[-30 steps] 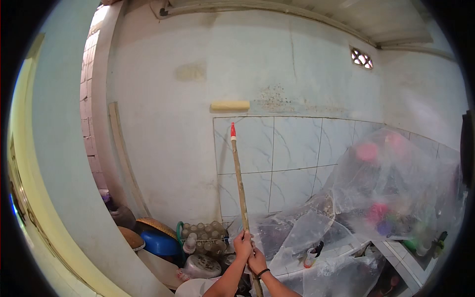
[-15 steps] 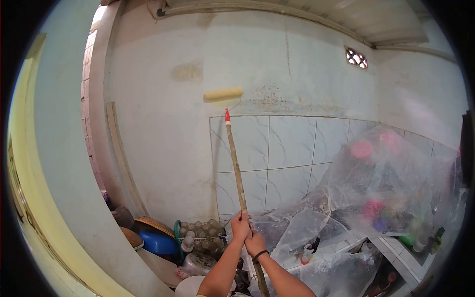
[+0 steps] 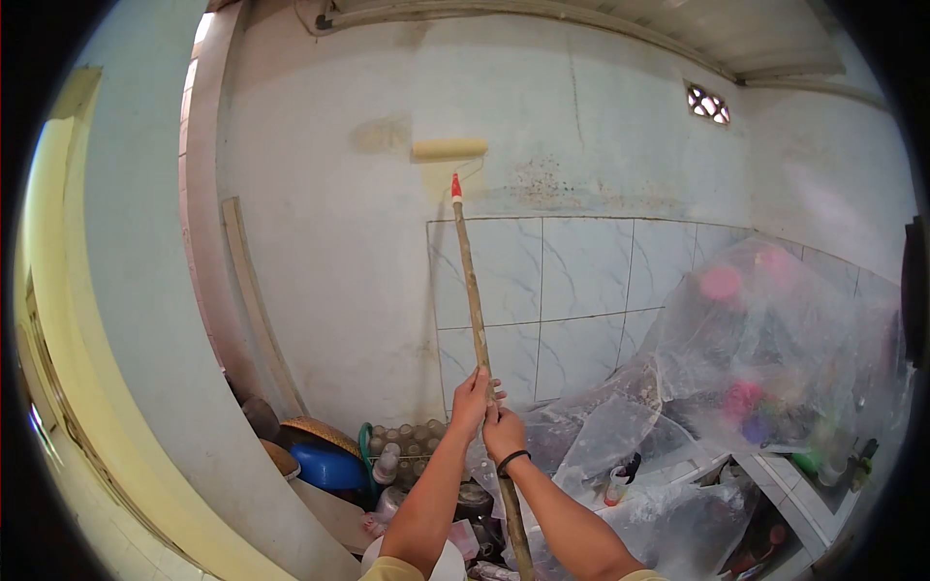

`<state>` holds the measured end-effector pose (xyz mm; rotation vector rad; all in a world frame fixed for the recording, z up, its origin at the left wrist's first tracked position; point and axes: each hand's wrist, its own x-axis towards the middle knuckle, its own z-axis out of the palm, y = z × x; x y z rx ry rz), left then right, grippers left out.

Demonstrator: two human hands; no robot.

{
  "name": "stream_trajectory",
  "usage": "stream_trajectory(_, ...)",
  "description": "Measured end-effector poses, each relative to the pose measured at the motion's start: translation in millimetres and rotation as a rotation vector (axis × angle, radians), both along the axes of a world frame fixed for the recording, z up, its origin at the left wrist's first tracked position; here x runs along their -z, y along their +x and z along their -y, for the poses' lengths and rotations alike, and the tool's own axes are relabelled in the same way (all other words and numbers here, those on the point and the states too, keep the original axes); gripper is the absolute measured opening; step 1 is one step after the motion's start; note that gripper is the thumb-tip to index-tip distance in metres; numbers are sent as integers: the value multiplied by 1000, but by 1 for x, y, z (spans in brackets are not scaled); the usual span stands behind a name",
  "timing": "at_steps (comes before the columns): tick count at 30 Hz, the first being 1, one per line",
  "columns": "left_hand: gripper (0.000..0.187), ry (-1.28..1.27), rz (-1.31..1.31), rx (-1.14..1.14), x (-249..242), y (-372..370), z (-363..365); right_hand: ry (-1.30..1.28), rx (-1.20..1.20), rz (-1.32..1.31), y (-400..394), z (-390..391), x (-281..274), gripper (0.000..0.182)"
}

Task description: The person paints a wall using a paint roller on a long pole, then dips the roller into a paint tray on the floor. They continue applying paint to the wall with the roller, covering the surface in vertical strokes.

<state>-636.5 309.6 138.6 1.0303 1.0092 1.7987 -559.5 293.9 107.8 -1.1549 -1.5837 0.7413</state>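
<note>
A paint roller (image 3: 449,149) with a pale yellow sleeve and a red and white handle rests against the wall above the tiles. It is fixed to the end of a long wooden pole (image 3: 472,281) that slants up from below. My left hand (image 3: 472,402) is wrapped round the pole, its fingers showing past the far side. Just below and to the right, my right hand (image 3: 504,434) also grips the pole, a dark band on its wrist. A patch of yellowish paint (image 3: 448,182) shows on the wall under the roller.
Clear plastic sheeting (image 3: 620,426) drapes over the counter and pink items at the right. A blue basin (image 3: 329,469) and a rack of glasses (image 3: 407,441) stand low at the left. A wooden strip (image 3: 260,300) leans on the wall near the pillar (image 3: 145,242).
The roller has moved up the wall, leaving a yellowish patch visible beneath it. Both hands have risen with the pole, and the camera view has shifted slightly.
</note>
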Motion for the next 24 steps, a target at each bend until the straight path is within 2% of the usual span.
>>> stream_trajectory(3, 45, -16, -20, -75, 37, -3, 16, -9, -25, 3, 2, -2, -17, 51)
stream_trajectory(5, 48, -214, 231, -86, 81, 28, 64, -18, -34, -11, -3, -9, -23, 51)
stream_trajectory(7, 52, -271, 64, -6, 126, 44, 85, -32, -30, -42, -12, -30, -23, 51)
stream_trajectory(9, 50, -230, 147, -25, 84, 87, 133, -17, -31, -39, -12, -32, -34, 51)
stream_trajectory(12, 49, -166, 140, -48, 111, 95, 126, -24, -39, -25, -10, -31, -37, 52)
stream_trajectory(14, 48, -236, 37, -135, 122, 102, 126, -29, -34, -7, -10, -30, -28, 52)
stream_trajectory(17, 48, -318, -206, -264, 130, 113, 140, 151, 89, 81, -8, -30, 12, 52)
stream_trajectory(18, 49, -340, -301, -304, 134, 116, 145, 82, 66, 89, -5, -23, 21, 52)
stream_trajectory(21, 48, -322, -395, -412, 204, 125, 140, -78, 19, 109, 7, -1, 51, 52)
stream_trajectory(24, 47, -349, -343, -436, 213, 134, 160, -119, 18, 118, 11, 11, 83, 51)
